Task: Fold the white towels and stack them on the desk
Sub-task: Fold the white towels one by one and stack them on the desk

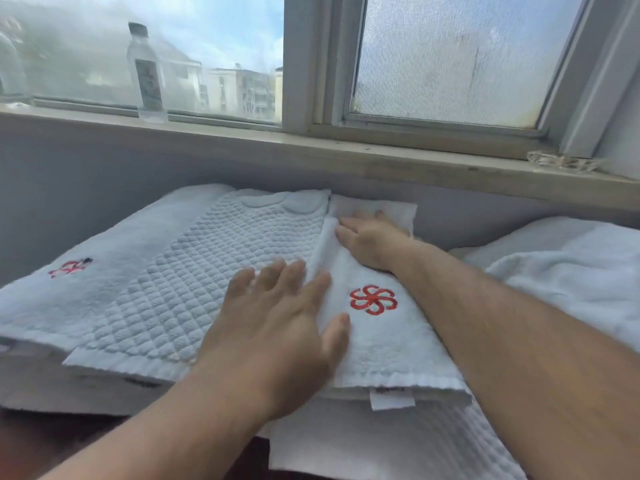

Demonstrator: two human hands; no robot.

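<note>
A folded white towel with a red flower emblem [374, 337] lies on top of a white quilted towel [194, 282]. My left hand [277, 327] rests flat on the folded towel's left edge, fingers straight, partly over the quilted towel. Farther back, my right hand [370, 244] presses flat on the far end of the same folded towel. Under the quilted towel lies a plain white towel with a red emblem [72, 268] at the left. A white waffle-weave towel [433, 445] sticks out below the stack at the near edge.
A heap of loose white towels [571, 268] lies at the right. A clear water bottle [147, 74] stands on the window sill [311, 150] behind the stack. A small clear glass object [564, 162] sits on the sill at the right.
</note>
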